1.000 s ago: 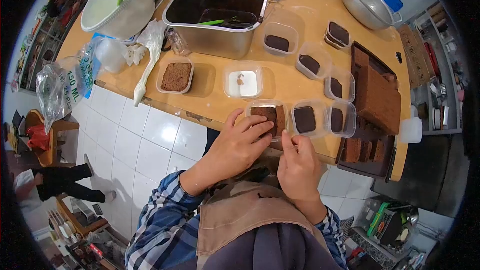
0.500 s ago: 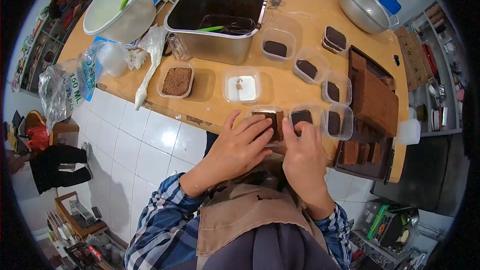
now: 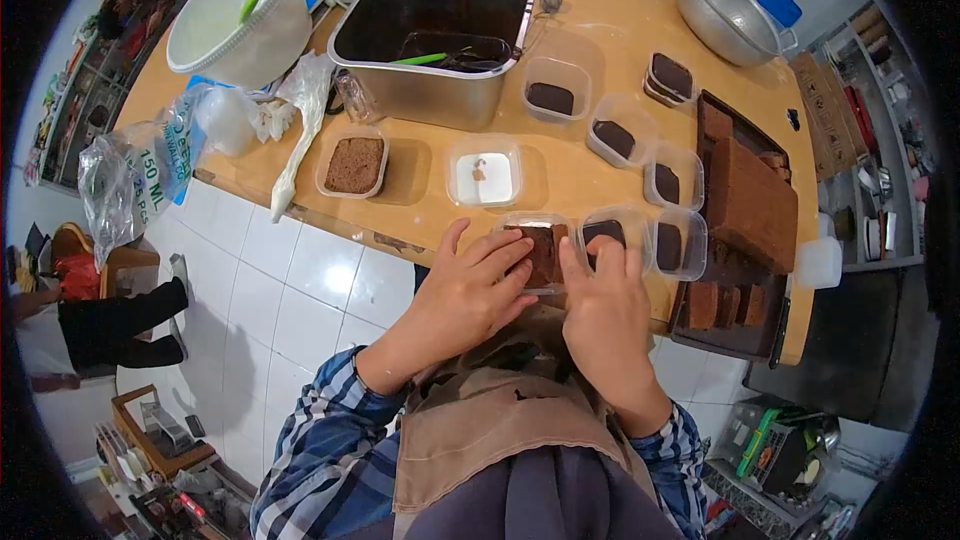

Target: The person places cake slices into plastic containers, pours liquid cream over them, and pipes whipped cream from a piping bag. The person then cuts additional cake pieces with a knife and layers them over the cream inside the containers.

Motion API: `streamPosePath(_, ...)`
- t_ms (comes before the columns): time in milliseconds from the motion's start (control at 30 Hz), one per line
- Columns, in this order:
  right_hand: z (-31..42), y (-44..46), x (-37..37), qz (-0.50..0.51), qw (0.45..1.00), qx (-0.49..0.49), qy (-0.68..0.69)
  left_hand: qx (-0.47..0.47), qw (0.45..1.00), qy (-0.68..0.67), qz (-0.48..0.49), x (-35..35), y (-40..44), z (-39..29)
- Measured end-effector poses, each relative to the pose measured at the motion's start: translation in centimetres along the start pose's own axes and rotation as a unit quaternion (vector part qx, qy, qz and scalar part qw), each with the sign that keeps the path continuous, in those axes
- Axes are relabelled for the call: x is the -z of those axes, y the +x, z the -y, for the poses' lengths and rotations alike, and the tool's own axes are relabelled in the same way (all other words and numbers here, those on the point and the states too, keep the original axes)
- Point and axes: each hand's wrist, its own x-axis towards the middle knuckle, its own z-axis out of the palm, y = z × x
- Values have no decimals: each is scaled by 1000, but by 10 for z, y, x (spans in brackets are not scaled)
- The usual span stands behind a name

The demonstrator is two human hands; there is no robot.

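Observation:
Near the table's front edge, a clear plastic box [image 3: 530,222] holds brown cake [image 3: 543,258]. My left hand [image 3: 470,285] lies with spread fingers over the box's left side, its fingertips on the cake. At the box's right side is my right hand [image 3: 607,315], fingers bent, the index fingertip near the cake; whatever it pinches is hidden. Just beyond it stands a box with a dark layer [image 3: 604,232], partly covered by the fingers. A box with white filling [image 3: 483,178] and a box with a cake piece [image 3: 354,164] stand farther left.
A deep metal pan [image 3: 430,90] and a white basin [image 3: 240,15] stand at the back left. A piping bag [image 3: 303,105] lies before them. On the right are a dark tray with cake [image 3: 750,200], several boxes and a metal bowl [image 3: 730,12]. A person [image 3: 95,335] stands at left.
My right hand has shifted slightly right and forward, its fingers now over the neighbouring box. My left hand stays on the cake. The person at left has moved.

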Motion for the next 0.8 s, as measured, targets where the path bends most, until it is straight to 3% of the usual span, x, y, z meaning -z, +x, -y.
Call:
streamPosePath(167, -2, 6, 4, -44, 999, 7, 25, 0, 1000, 0, -1, -1, 0, 0)
streamPosePath(800, -8, 13, -7, -13, 999, -4, 41, 8, 1000, -6, -2, -1, -1, -1)
